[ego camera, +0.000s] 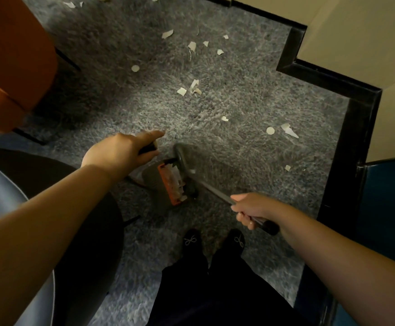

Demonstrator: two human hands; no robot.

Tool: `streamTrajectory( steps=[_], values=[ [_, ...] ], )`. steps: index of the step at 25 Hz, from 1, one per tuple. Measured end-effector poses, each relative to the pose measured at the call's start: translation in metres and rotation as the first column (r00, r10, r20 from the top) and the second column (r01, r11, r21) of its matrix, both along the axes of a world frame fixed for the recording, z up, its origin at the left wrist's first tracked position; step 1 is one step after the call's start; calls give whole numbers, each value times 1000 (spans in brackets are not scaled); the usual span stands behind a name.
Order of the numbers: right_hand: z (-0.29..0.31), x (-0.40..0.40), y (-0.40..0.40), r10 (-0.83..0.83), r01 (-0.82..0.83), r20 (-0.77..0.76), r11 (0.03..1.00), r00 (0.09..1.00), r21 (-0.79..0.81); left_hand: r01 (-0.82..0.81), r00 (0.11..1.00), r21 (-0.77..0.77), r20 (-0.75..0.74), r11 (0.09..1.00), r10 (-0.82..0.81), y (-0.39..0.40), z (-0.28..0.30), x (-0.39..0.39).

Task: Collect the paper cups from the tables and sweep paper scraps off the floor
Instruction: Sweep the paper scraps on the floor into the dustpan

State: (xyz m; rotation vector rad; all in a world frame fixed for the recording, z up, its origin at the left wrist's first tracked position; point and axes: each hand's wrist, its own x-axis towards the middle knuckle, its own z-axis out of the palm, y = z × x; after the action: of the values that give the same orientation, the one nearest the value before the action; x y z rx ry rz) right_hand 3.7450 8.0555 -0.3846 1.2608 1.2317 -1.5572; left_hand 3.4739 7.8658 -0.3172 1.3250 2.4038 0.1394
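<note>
The paper scraps [193, 87] lie scattered on the grey carpet [250, 161] from about eleven to two o'clock of where I stand, the nearest loose ones off toward two o'clock beside the black skirting [347, 147], and a small heap already sits in the mouth of the dustpan [168, 182] straight ahead at twelve. My left hand [118, 152] is curled round the dustpan's upright handle, forefinger stretched forward along it, holding the pan's open edge toward the brush. My right hand [250, 209] is clamped on the broom handle [217, 192], which runs from my grip at four o'clock up to ten o'clock, ending in the broom head [182, 158] that rests just beside the pan's lip. So the broom's long axis points at the pan, while the remaining scraps lie beyond the head, farther from me. I judge the right hand is the one to reach them: swing the head out past the cluster at twelve, then draw it back along that same line. An orange chair [10, 57] stands at ten o'clock, well apart from the scraps.
</note>
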Motion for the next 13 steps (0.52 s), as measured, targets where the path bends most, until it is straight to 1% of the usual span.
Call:
streamTrajectory(
  steps=[1,3,7,10,13],
  values=[
    [5,2,-3,-17,18,7,999,1000,-41,-4,1000,-3,6,1000,4,0,0,1],
    [18,10,-10,-47,48,12,997,999,-65,-16,1000,-14,10,1000,16,1,3,4],
    [38,24,-25,-96,96,-9,995,995,-17,-27,1000,-40,9,999,27,2,6,9],
    [45,30,-23,-99,100,-26,995,995,31,-11,1000,-26,-15,1000,11,0,4,11],
    [48,36,-18,-134,136,-42,988,990,66,-10,1000,-4,-10,1000,10,-4,2,13]
  ],
)
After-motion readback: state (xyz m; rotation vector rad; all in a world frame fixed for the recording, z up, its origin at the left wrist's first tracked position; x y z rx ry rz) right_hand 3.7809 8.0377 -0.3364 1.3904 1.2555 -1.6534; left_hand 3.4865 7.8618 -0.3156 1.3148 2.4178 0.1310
